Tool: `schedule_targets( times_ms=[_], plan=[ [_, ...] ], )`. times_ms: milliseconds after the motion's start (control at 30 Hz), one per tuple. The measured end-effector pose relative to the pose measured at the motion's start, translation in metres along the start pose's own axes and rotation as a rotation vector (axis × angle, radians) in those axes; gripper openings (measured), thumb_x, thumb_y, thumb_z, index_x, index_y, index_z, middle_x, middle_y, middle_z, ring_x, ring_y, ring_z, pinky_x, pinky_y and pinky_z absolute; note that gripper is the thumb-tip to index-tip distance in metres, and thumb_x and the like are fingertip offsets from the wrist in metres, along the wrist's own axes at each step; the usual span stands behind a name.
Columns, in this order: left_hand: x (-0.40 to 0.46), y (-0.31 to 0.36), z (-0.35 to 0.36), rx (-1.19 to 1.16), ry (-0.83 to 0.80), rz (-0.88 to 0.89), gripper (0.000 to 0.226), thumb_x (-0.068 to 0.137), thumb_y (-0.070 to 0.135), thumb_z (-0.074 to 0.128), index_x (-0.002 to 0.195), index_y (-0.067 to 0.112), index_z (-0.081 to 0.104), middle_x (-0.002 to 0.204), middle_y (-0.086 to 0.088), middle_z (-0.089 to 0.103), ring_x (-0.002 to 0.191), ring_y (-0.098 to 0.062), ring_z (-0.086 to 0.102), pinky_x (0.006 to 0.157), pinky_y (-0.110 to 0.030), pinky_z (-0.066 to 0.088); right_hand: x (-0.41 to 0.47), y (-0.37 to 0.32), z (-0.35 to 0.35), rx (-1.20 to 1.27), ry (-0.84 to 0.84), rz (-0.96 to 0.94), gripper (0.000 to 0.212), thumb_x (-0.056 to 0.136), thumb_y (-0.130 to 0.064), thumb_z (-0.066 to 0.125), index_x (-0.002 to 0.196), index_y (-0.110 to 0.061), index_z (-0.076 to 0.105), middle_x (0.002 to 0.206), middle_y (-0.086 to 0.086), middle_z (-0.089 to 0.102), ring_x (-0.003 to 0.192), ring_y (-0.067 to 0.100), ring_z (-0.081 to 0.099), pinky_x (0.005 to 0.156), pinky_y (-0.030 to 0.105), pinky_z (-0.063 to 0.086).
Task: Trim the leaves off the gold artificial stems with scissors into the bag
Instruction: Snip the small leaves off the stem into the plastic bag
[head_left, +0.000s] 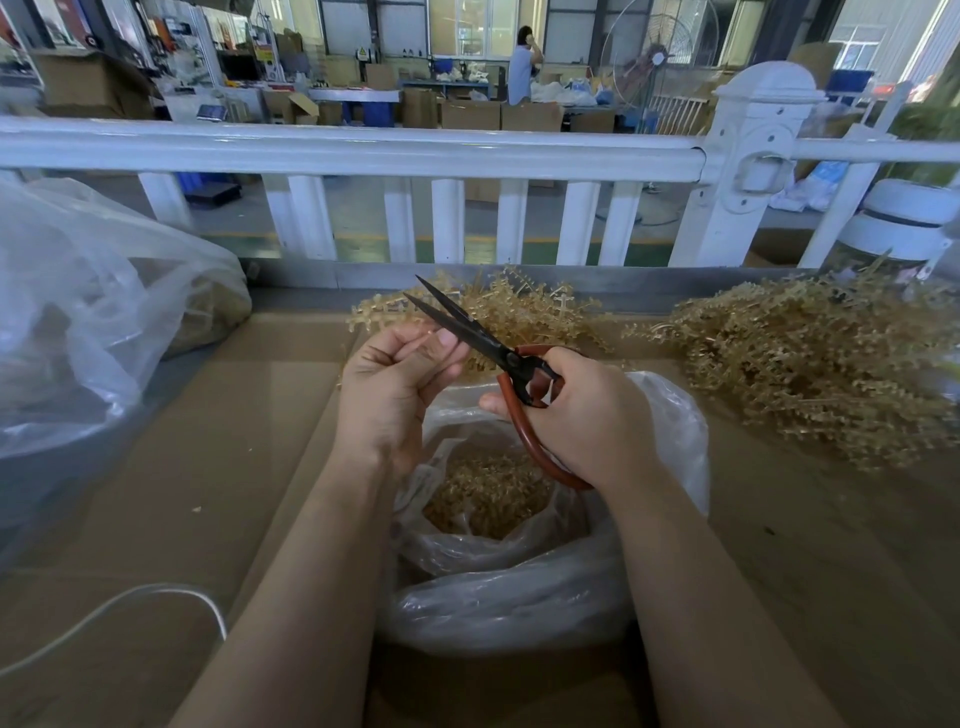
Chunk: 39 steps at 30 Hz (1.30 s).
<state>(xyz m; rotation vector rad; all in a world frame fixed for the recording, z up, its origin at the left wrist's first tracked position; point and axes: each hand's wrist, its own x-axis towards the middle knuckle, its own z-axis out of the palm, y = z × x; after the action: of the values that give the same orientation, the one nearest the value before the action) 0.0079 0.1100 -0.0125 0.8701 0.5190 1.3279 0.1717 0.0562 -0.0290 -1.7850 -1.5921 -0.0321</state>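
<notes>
Brown cardboard covers the bench (182, 457), which stands against a white railing (363, 150) with a workshop of boxes and shelves beyond it. At the middle of the bench, between the person's forearms, sits an open clear plastic bag (524, 587) with gold clippings lying in the bottom.

Above the bag's mouth the left hand (389, 379) has its grip closed on a thin gold stem (415, 340), pinched between the thumb and curled fingers; the stem is fine and partly blurred, so its length is hard to make out. The right hand (587, 415) grips the scissors (498, 358) by their red-brown handle loops, fingers wrapped through and around them. The dark blades point up and to the left, slightly parted, with the lower blade just beside the left thumb tip.

Behind the hands a small heap of gold stems (514, 312) lies on the cardboard near the railing. A much larger pile of gold stems (810, 364) spreads across the right side of the bench. On the left stands a big clear plastic sack (93, 322), crumpled, with brownish material showing through it. A white cable (130, 603) curves over the cardboard near the left forearm.
</notes>
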Motion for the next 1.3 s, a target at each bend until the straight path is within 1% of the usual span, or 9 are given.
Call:
schedule_targets(
  times_ms=[200, 333, 500, 633, 800, 967, 1100, 1200, 1300],
  plan=[
    [0.0011, -0.0032, -0.0036, 0.137, -0.057, 0.089, 0.004, 0.079, 0.006, 0.068, 0.078, 0.010, 0.066, 0.073, -0.001, 0.073, 0.069, -0.012, 0.071, 0.067, -0.020, 0.057, -0.0018, 0.0008, -0.0027, -0.019, 0.006, -0.009, 0.070, 0.065, -0.092, 0.046, 0.100, -0.034, 0.065, 0.076, -0.024, 0.059, 0.064, -0.008, 0.050, 0.053, 0.012, 0.035],
    [0.0044, -0.0086, -0.0068, 0.273, -0.103, 0.124, 0.018, 0.092, -0.005, 0.057, 0.082, 0.008, 0.065, 0.073, 0.000, 0.069, 0.068, -0.011, 0.067, 0.070, -0.023, 0.055, -0.0030, 0.0001, -0.0044, -0.016, 0.014, -0.027, 0.060, 0.068, -0.087, 0.051, 0.095, -0.034, 0.061, 0.077, -0.022, 0.060, 0.068, -0.007, 0.052, 0.053, 0.014, 0.033],
    [0.0034, -0.0090, -0.0062, 0.335, -0.122, 0.149, 0.024, 0.093, -0.006, 0.055, 0.086, 0.012, 0.070, 0.073, 0.002, 0.068, 0.068, -0.011, 0.063, 0.071, -0.024, 0.053, -0.0029, 0.0005, -0.0049, -0.015, 0.012, -0.043, 0.049, 0.071, -0.082, 0.058, 0.093, -0.038, 0.055, 0.080, -0.021, 0.059, 0.071, -0.002, 0.053, 0.055, 0.013, 0.034],
    [0.0028, -0.0084, -0.0061, 0.360, -0.093, 0.162, 0.026, 0.092, -0.008, 0.055, 0.086, 0.011, 0.071, 0.071, 0.002, 0.068, 0.068, -0.011, 0.063, 0.071, -0.024, 0.054, -0.0031, 0.0006, -0.0044, -0.039, 0.017, -0.049, 0.052, 0.071, -0.083, 0.056, 0.092, -0.037, 0.057, 0.080, -0.021, 0.060, 0.068, -0.006, 0.050, 0.054, 0.012, 0.032],
    [0.0029, -0.0081, -0.0059, 0.387, -0.086, 0.171, 0.027, 0.091, -0.009, 0.055, 0.082, 0.012, 0.070, 0.072, 0.002, 0.069, 0.071, -0.014, 0.063, 0.073, -0.025, 0.055, -0.0021, 0.0013, -0.0040, -0.082, 0.014, -0.030, 0.053, 0.071, -0.084, 0.057, 0.091, -0.035, 0.058, 0.080, -0.023, 0.060, 0.070, 0.002, 0.054, 0.055, 0.014, 0.036],
    [0.0022, -0.0073, -0.0066, 0.370, -0.092, 0.168, 0.025, 0.092, -0.006, 0.058, 0.081, 0.013, 0.070, 0.071, 0.003, 0.068, 0.069, -0.011, 0.063, 0.071, -0.024, 0.054, -0.0022, -0.0018, -0.0051, -0.096, 0.039, -0.032, 0.046, 0.071, -0.084, 0.060, 0.087, -0.042, 0.051, 0.073, -0.028, 0.050, 0.064, -0.002, 0.046, 0.054, 0.011, 0.030],
    [0.0029, -0.0066, -0.0075, 0.353, -0.101, 0.156, 0.023, 0.092, -0.004, 0.059, 0.081, 0.013, 0.069, 0.072, 0.003, 0.068, 0.069, -0.010, 0.062, 0.072, -0.024, 0.054, -0.0021, -0.0022, -0.0044, -0.100, 0.045, -0.026, 0.051, 0.069, -0.087, 0.056, 0.085, -0.039, 0.054, 0.065, -0.029, 0.044, 0.056, -0.006, 0.042, 0.052, 0.012, 0.032],
    [0.0023, -0.0070, -0.0077, 0.354, -0.106, 0.158, 0.021, 0.092, -0.004, 0.059, 0.082, 0.012, 0.069, 0.072, 0.003, 0.068, 0.069, -0.011, 0.062, 0.073, -0.025, 0.053, -0.0022, -0.0029, -0.0049, -0.108, 0.035, -0.035, 0.049, 0.070, -0.087, 0.056, 0.085, -0.040, 0.052, 0.069, -0.027, 0.048, 0.057, -0.005, 0.043, 0.052, 0.012, 0.030],
    [0.0009, -0.0053, -0.0060, 0.329, -0.118, 0.162, 0.025, 0.087, 0.001, 0.062, 0.073, 0.020, 0.069, 0.071, 0.002, 0.066, 0.070, -0.013, 0.060, 0.076, -0.028, 0.051, -0.0022, -0.0025, -0.0055, -0.096, 0.031, -0.030, 0.048, 0.071, -0.085, 0.058, 0.087, -0.040, 0.054, 0.075, -0.026, 0.051, 0.065, 0.000, 0.049, 0.053, 0.011, 0.030]
  ],
)
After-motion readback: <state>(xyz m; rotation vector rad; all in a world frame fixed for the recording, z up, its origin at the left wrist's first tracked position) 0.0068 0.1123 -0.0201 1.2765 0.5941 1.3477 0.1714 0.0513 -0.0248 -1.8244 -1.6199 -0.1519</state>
